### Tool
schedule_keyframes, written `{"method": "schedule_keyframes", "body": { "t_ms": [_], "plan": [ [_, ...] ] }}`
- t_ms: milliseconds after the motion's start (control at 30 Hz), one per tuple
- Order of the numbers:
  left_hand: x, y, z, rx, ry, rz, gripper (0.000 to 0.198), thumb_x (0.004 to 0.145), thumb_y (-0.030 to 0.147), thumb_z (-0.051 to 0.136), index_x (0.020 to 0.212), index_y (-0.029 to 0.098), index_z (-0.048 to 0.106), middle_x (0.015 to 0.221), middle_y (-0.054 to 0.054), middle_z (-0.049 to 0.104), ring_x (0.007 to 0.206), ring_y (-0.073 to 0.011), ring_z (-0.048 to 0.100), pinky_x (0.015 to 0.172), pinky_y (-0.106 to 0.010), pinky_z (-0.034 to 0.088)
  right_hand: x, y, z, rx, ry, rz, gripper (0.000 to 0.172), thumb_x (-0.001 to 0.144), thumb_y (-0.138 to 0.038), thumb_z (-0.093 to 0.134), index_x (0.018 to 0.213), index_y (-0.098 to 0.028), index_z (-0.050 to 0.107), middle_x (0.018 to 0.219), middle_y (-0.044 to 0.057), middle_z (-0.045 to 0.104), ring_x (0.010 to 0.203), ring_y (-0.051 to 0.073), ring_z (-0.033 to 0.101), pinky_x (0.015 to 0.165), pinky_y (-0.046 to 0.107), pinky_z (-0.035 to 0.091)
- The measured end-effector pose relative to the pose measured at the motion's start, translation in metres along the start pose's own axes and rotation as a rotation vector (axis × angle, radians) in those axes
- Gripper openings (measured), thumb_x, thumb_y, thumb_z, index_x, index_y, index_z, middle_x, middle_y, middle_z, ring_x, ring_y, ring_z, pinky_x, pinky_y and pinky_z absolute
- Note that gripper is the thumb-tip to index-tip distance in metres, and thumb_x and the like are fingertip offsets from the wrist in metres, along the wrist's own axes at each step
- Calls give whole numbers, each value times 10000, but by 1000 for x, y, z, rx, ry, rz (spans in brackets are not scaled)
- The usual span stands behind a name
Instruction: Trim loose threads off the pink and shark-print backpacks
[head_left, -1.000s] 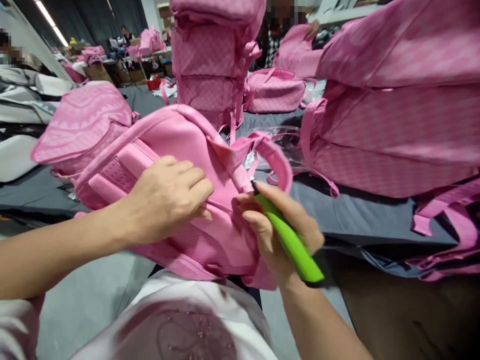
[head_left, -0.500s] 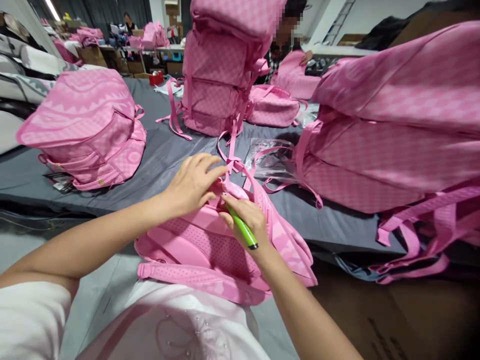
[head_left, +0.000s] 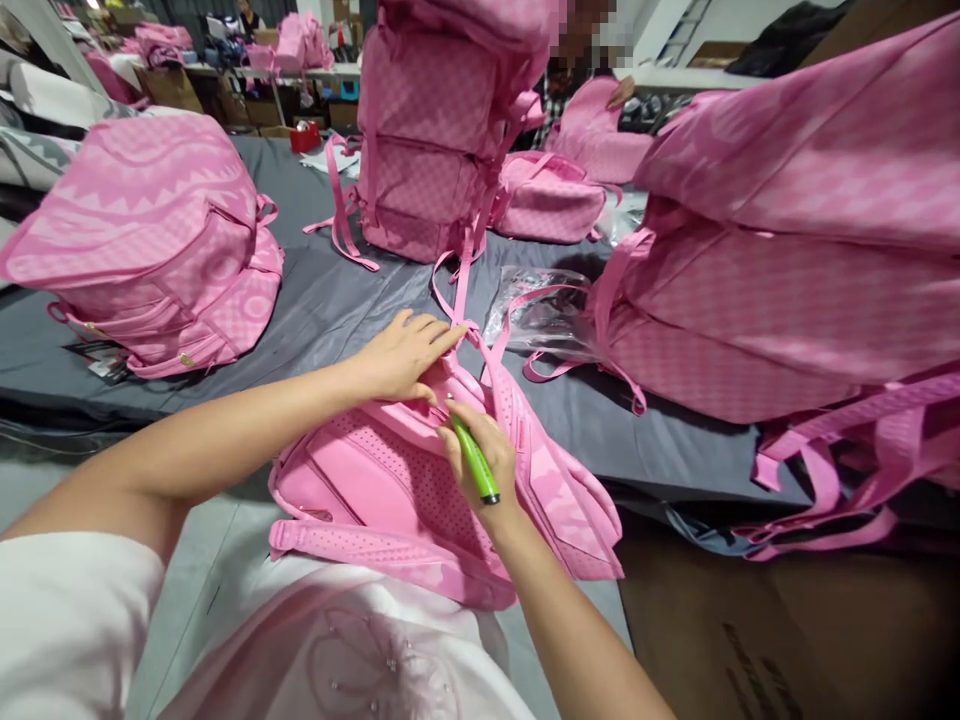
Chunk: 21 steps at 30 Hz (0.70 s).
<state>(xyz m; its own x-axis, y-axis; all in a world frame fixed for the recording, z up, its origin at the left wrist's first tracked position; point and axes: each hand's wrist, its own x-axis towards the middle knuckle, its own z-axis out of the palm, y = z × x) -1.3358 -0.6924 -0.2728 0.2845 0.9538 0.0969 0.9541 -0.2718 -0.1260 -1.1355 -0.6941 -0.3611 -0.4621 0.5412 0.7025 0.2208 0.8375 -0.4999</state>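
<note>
A pink backpack [head_left: 420, 470] leans against the table edge in front of me, its dotted back panel and shoulder straps towards me. My left hand [head_left: 409, 358] lies over the backpack's top near the handle, fingers stretched out and thumb apart. In my right hand [head_left: 484, 445] is a bright green pen-shaped tool [head_left: 474, 458] with a black end. Its narrow tip points at the top seam, just below my left fingers. What the tip touches is too small to make out.
Pink backpacks stand on the grey-covered table [head_left: 315, 330]: one at left [head_left: 172, 240], a tall one [head_left: 427, 130] behind, a large one [head_left: 787, 260] at right. A clear plastic bag [head_left: 540, 310] lies between. A co-worker's hand [head_left: 621, 92] touches a pink bag opposite.
My left hand has lowered from a raised, curled pose to lie flatter on the backpack's top. My right hand with the green tool has shifted slightly left and down.
</note>
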Motion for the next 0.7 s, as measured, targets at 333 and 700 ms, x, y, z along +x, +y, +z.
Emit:
{"method": "schedule_keyframes", "body": {
  "t_ms": [333, 700],
  "plan": [
    [-6, 26, -5, 152, -138, -112, 1297, 708, 526, 807, 1602, 191, -71, 1667, -214, 108, 1510, -410, 178, 1158, -680, 172, 19, 12, -13, -70, -55, 140, 336, 1009, -332, 498, 1283, -196, 635, 823, 43, 728, 689, 183, 681, 704, 314, 560],
    [2, 20, 8, 159, -151, -128, 1110, 812, 436, 699, 1607, 134, -15, 1650, -194, 192, 1413, -351, 333, 1070, -470, 357, 71, 13, -4, -660, -696, 329, 824, 816, -224, 706, 1494, -35, 277, 1241, 256, 605, 1151, 376, 581, 884, 450, 520]
  ]
}}
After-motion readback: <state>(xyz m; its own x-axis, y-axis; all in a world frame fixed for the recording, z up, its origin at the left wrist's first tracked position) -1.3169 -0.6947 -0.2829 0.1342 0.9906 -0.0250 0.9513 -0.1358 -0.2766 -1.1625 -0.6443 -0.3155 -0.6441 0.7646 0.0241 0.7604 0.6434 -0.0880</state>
